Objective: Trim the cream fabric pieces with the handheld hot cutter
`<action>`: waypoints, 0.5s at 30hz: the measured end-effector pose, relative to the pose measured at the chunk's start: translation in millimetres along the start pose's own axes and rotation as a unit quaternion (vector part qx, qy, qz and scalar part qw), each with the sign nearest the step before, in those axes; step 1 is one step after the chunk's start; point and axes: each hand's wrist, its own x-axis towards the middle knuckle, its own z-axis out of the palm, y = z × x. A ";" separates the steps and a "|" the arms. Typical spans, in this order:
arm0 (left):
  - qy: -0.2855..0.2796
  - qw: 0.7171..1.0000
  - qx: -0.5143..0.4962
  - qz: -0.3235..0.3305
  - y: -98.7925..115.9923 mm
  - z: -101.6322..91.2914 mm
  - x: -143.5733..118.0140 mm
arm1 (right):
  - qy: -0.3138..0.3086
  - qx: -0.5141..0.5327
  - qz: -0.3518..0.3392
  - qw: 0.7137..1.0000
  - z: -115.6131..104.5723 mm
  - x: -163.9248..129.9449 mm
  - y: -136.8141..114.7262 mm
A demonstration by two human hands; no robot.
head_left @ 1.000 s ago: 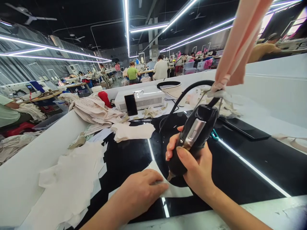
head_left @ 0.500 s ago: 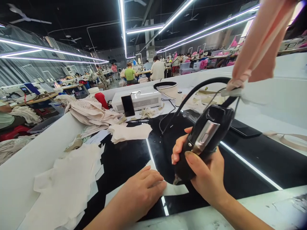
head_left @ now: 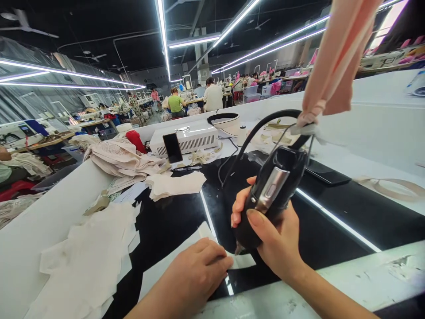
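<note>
Right hand (head_left: 279,239), fingers wrapped tight round black cutting tool (head_left: 268,195), tip on white piece (head_left: 186,257) pinned flat by left hand (head_left: 195,274) on dark tabletop (head_left: 332,230). I judge the cut midway; cut stack (head_left: 86,261) lies left.

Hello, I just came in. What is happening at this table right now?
A person works at a glossy black table. The right hand grips a black corded tool, tip down on a white fabric piece. The left hand lies flat on that piece, pressing it down. A stack of white cut pieces lies to the left, and a phone leans on a white box behind. Other people sit at tables far back.
</note>
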 end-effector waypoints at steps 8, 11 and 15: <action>0.011 1.000 0.004 0.007 12.3 7.3 5.0 | -0.001 -0.002 0.005 1.000 0.7 -2.6 -2.1; 0.010 1.000 -0.006 0.002 12.7 6.8 6.0 | -0.002 -0.006 0.008 1.000 -1.9 -0.8 -1.4; 0.017 0.999 -0.023 -0.020 4.2 4.5 5.8 | -0.004 -0.016 0.013 1.000 -6.2 2.9 -1.7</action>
